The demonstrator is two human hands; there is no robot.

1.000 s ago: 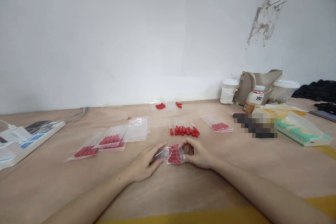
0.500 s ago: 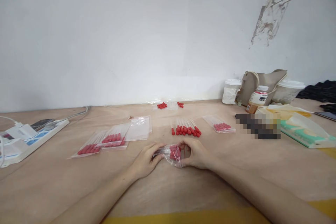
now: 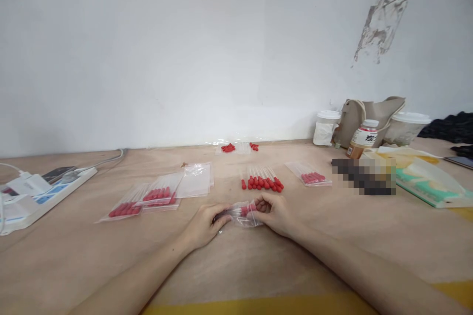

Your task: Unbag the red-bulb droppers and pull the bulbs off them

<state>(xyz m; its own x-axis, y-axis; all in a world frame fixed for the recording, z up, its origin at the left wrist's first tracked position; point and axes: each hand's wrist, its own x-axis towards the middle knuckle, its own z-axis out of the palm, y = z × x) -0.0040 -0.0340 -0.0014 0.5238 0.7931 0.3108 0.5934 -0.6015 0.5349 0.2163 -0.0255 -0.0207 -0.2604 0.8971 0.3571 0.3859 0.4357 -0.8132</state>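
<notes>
A clear plastic bag [image 3: 247,222] with several red-bulbed droppers [image 3: 245,209] inside lies between my two hands, low over the table. My left hand [image 3: 209,224] pinches the bag at its left end, around the thin stems. At the bag's right end, by the red bulbs, the curled fingers of my right hand [image 3: 274,212] grip the plastic. Just beyond my right hand is a loose row of droppers [image 3: 263,183], red bulbs toward me and pale stems pointing away. Part of the held bag is hidden by my fingers.
Filled dropper bags lie left [image 3: 125,209] and right [image 3: 312,177], beside flat empty bags [image 3: 194,180]. Small red pieces [image 3: 228,147] sit in plastic by the wall. A power strip [image 3: 55,197] is far left; a bottle [image 3: 362,139], lidded cup [image 3: 326,128] and tissue pack [image 3: 430,184] stand right.
The bag between my hands has flattened and turned, with the red bulbs shifting right and up. My right fingers have closed in around the bulb end. The other items stay put.
</notes>
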